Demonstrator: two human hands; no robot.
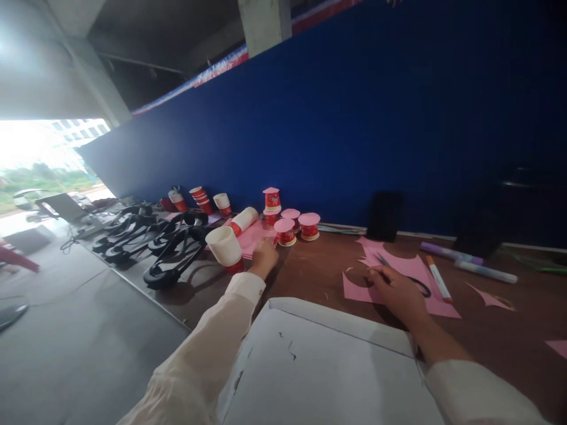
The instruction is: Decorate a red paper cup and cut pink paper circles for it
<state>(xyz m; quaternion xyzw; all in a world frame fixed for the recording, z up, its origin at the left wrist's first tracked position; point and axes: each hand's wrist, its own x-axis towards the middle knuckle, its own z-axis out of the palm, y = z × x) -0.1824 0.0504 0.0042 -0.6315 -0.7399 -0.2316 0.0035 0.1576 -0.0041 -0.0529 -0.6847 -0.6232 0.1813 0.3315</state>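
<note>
My left hand (pixel 264 258) reaches to the right edge of a stack of pink paper (pixel 254 237). Its fingers are bent together; a small red bit shows at their tips, too unclear to name. Just left of my wrist stands a white and red paper cup (pixel 225 247). Beyond the fingers are several short red cups topped with pink paper discs (pixel 284 225), one stacked on another. My right hand (pixel 394 289) pinches the edge of a cut pink sheet (pixel 354 288) with a round gap. Scissors (pixel 419 286) lie beside it, partly under the hand.
A white box (pixel 336 366) lies in front of me. Several black headsets (pixel 172 260) crowd the left side. An orange-tipped marker (pixel 438 278) and a purple tube (pixel 449 252) lie at right, near pink scraps (pixel 489 296). A blue partition (pixel 310 130) stands behind the table.
</note>
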